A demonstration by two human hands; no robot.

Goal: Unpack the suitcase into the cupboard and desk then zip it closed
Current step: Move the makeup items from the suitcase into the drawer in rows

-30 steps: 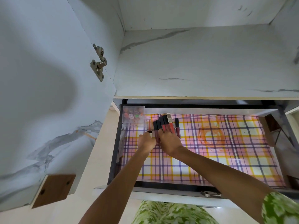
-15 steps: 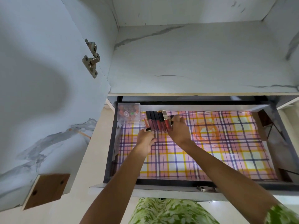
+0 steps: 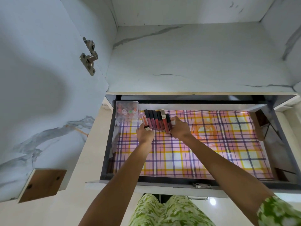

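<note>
Lipsticks (image 3: 156,122) look light, hard and slippery. Left hand (image 3: 145,134) pinches one tube; right hand (image 3: 180,130) curls round the row's end.

Pulled-out drawer (image 3: 107,144) lined with plaid paper (image 3: 203,152); on it a clear box (image 3: 127,111) of small, possibly round, items beside a row of lip-gloss tubes (image 3: 157,122).

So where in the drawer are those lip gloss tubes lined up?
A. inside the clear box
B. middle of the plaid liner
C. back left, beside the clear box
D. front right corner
C: the tubes lie in a row at the drawer's back left, just right of the clear box.
</note>
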